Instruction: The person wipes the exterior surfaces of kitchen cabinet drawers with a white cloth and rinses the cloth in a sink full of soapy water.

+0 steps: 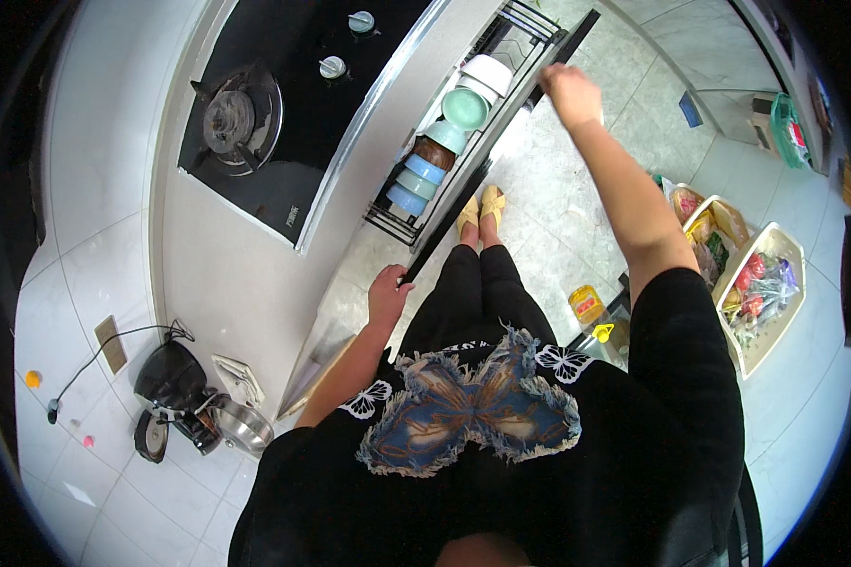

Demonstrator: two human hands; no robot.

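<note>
A pulled-out drawer lies before me, with a wire basket (pixel 391 225) inside a long dark-edged drawer front (pixel 445 225). My left hand (pixel 388 294) grips the near end of that front, thumb against its corner. Farther along, my right hand (pixel 573 93) is curled at the front's top edge; its fingertips are slightly blurred. Stacked bowls stand in a row in the basket: white bowls (pixel 487 72), a green bowl (pixel 466 108), a pale green bowl (pixel 445 136), a brown bowl (pixel 434 152) and blue bowls (pixel 407 199).
Left of the drawer is a counter with a black gas hob (pixel 284 127). A black electric kettle (pixel 171 379) and a steel pot (pixel 245 424) stand at lower left. Right of me are an oil bottle (pixel 587 306) and a white basket (pixel 776 312) of bagged produce. My feet are beneath the drawer's edge.
</note>
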